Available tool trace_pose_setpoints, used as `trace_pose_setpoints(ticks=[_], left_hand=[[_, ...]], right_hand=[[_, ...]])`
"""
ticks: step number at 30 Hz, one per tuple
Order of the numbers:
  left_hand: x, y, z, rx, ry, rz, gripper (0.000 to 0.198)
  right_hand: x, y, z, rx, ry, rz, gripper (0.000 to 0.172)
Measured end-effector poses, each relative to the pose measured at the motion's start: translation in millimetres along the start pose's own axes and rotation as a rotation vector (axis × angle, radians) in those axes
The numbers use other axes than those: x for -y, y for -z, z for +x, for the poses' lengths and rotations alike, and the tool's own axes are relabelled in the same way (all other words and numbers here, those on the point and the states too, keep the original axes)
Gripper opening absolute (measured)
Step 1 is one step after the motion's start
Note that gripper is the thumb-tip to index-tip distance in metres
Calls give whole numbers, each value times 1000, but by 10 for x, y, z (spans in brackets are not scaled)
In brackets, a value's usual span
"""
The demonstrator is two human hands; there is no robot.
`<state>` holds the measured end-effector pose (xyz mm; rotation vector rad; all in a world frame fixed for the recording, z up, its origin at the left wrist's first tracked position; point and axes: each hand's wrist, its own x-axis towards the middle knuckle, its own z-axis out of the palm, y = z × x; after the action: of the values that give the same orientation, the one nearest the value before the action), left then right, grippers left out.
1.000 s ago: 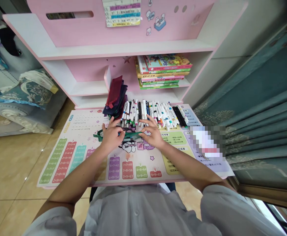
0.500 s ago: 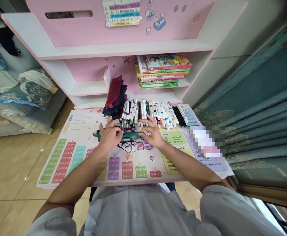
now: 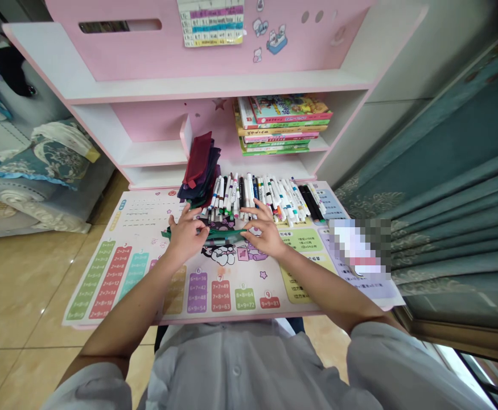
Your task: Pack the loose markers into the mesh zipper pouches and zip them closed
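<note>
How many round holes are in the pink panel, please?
2: one round hole, another just right of it, high on the pink panel; its top is cut off, so more may hide.

A home room, apparently a child's study corner. This is shown by a pink study desk hutch (image 3: pixel 146 57) at 12 o'clock, with children's books (image 3: pixel 285 122) shelved in it and a times-table desk mat (image 3: pixel 103 273) below. A grey sofa (image 3: pixel 31 108) is seen at 10 o'clock, teal curtains (image 3: pixel 453 228) at 3 o'clock, and a glazed tile floor (image 3: pixel 27 285) at 8 o'clock.
</note>
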<state>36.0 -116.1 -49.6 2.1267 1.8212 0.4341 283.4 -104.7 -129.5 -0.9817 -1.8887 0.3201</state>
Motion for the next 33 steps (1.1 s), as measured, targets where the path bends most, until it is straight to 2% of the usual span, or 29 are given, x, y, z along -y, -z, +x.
trace_pose_setpoints(ticks=[9, 17, 26, 33], left_hand=[[79, -7, 10, -19, 6, -15, 26], [100, 34, 11, -27, 28, -4, 25], [92, 92, 3, -14, 40, 14, 25], [230, 137, 4, -45, 38, 32, 27]], right_hand=[[-25, 9, -4, 11, -1, -14, 13], [-35, 23, -5, -1, 29, -36, 13], [-25, 32, 1, 15, -4, -33, 14], [-65, 54, 14, -11, -23, -15, 14]])
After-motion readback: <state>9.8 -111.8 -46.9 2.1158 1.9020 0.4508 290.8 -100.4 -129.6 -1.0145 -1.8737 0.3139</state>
